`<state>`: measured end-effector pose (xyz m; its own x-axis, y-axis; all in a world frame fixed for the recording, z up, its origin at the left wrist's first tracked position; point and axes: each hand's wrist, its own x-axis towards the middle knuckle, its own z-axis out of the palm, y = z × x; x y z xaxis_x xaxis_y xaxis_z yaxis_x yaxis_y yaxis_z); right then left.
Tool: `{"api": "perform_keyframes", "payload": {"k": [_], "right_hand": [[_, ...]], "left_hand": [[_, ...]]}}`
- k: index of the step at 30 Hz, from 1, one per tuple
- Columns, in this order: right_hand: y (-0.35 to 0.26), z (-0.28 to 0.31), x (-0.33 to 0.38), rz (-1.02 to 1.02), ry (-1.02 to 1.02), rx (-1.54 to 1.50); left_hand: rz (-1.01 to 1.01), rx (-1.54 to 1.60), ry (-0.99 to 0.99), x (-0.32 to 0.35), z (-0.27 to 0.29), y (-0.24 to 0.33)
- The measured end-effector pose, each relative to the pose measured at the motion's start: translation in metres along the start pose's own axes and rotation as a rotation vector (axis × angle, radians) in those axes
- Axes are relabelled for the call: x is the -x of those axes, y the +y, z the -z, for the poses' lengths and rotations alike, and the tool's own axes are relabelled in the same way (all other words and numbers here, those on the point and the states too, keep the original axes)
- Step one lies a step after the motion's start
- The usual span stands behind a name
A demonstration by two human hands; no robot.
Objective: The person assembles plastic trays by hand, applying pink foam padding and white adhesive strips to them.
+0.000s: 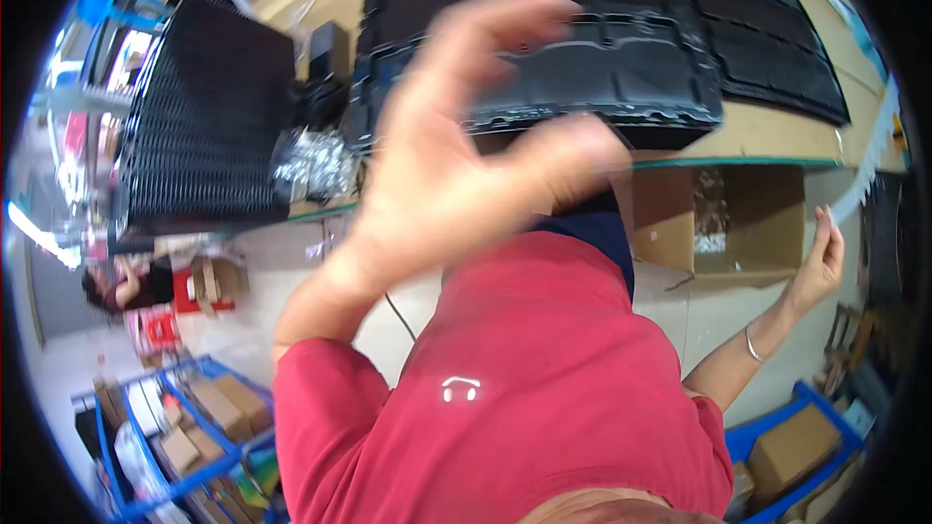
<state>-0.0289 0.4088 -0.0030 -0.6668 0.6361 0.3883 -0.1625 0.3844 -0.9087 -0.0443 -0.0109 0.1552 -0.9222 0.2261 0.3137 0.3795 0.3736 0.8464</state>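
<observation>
Centrally, the blurred left hand (pixel 437 170) gapes wide and empty before a black tray (pixel 621 73) on the worktop (pixel 777 131), while, well apart, the right hand (pixel 823 264) pinches the lower end of a pale strip (pixel 878 150) slanting up-right.

A blurred left hand (pixel 427 160) hides part of a black molded tray (pixel 631 68), cropped at my remote feed's upper edge.

The left grip (pixel 432 175), blurred, spreads thumb from fingers before black trays (pixel 641 68) on the counter (pixel 777 141); the right grip (pixel 823 262) pinches a pale strip (pixel 867 170). Below sits an open carton (pixel 665 218).
</observation>
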Motion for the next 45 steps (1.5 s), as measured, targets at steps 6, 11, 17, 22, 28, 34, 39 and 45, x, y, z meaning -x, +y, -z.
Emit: {"api": "perform_keyframes", "payload": {"k": [6,11,17,22,28,34,39,45], "right_hand": [[-0.017,-0.047,-0.004,0.047,-0.072,0.001],[-0.012,-0.064,-0.003,0.033,-0.113,-0.062],[-0.001,-0.059,-0.004,0.023,-0.118,-0.012],[0.007,-0.058,-0.008,-0.004,-0.105,0.000],[0.017,-0.064,-0.015,-0.010,-0.117,0.000],[0.018,-0.065,-0.014,-0.006,-0.104,0.008],[0.018,-0.065,-0.009,-0.002,-0.103,-0.016],[0.015,-0.059,-0.007,-0.011,-0.082,-0.013]], "left_hand": [[0.643,-0.064,0.511,0.042,0.087,-0.055],[0.991,-0.176,0.487,0.036,0.086,-0.072],[1.248,-0.280,0.435,0.028,0.086,-0.095],[1.300,-0.218,0.422,0.024,0.088,-0.093],[1.329,-0.179,0.409,0.029,0.089,-0.093],[1.353,-0.260,0.420,0.025,0.077,-0.086],[1.309,-0.158,0.473,0.035,0.076,-0.090],[1.290,-0.174,0.490,0.039,0.076,-0.094]]}}
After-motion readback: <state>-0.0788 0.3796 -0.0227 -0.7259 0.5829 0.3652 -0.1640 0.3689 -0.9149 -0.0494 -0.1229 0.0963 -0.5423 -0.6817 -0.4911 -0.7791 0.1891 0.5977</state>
